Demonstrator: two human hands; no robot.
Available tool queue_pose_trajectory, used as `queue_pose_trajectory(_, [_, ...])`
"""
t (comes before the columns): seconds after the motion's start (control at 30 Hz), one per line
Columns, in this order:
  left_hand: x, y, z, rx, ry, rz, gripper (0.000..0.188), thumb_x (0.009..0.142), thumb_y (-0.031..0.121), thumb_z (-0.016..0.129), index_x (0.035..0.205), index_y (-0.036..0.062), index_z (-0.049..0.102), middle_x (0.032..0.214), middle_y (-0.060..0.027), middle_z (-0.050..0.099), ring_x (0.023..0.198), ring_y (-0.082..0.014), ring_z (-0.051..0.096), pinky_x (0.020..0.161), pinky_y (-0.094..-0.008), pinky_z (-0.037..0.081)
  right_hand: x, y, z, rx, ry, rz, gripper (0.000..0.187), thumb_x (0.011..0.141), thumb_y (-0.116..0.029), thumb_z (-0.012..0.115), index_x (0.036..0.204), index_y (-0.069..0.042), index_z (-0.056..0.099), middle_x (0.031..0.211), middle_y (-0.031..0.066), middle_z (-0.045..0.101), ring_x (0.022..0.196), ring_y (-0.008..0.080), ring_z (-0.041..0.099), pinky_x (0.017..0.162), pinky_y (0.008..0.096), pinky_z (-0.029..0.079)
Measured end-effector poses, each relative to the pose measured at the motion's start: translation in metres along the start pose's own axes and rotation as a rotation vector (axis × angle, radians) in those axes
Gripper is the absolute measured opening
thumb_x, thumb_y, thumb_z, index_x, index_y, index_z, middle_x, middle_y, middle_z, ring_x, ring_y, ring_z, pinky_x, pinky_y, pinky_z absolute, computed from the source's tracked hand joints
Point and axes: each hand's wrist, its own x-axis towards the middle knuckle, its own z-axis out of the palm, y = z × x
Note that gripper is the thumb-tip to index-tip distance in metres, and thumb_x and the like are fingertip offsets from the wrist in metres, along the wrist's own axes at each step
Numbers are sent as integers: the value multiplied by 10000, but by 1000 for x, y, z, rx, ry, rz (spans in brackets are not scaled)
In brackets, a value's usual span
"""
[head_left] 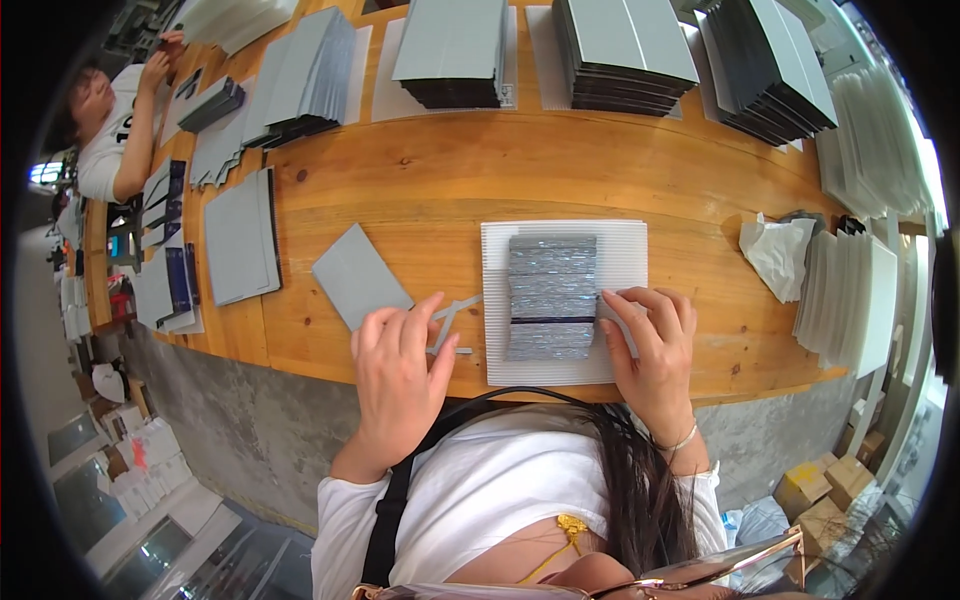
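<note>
In front of me a block of thin, shiny grey layers (552, 270) lies on a white corrugated sheet (628, 238), with one dark line crossing its lower part. My right hand (652, 335) is at the block's right edge, fingers bent, thumb and index finger apart; nothing shows held between them. My left hand (402, 365) hovers over the table's near edge, its fingers loosely curved and apart. Beside its fingertips lie narrow light-grey strips (446, 322), and beyond it a flat grey card (357, 275) lies at a slant. Its palm side is hidden.
Tall stacks of grey panels (630, 40) line the wooden table's (420, 165) far side. Grey sheets (238, 240) lie at left, near another person (125, 135). White sheet stacks (850, 295) and crumpled white wrapping (778, 250) stand right. Cardboard boxes (825, 500) sit on the floor.
</note>
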Motion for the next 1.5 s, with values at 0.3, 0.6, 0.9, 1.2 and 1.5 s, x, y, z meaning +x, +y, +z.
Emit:
queue_pose_trajectory(0.3, [32,19,21,-188,43,290,471,789,-10,703,1236,138,706,1126,-69,621,1081,-297,559,928,-407,451,-4,-2,7,1,8,30,367,813,-34,729,1174,-93,701,1116,61,633,1023,286,555,893,425,424])
queue_pose_trajectory(0.6, [42,25,32,-92,-8,395,485,787,113,730,1251,251,719,1402,-126,525,1327,-369,434,1036,-491,384,-3,0,6,6,-12,40,364,822,-46,725,1180,-103,701,1115,57,628,1013,285,554,898,425,418])
queue_pose_trajectory(0.9, [42,25,33,-52,-23,398,403,840,204,713,1242,231,725,1408,-138,522,1342,-382,420,1028,-496,385,-5,1,8,-19,-26,29,455,781,-25,721,1220,-148,710,1129,55,620,1008,280,554,915,433,411])
queue_pose_trajectory(1.2, [44,26,33,-51,-24,384,383,865,238,702,1246,214,718,1406,-140,524,1338,-383,426,1020,-494,387,-3,0,8,-11,-26,35,423,789,-29,726,1196,-145,716,1116,50,625,1004,272,558,929,431,403])
queue_pose_trajectory(1.5, [44,26,34,-44,-28,385,372,867,249,706,1237,209,720,1403,-136,529,1341,-382,425,1019,-493,386,-1,0,8,-34,-28,29,415,799,-36,730,1202,-132,705,1102,39,628,1000,253,569,931,431,399])
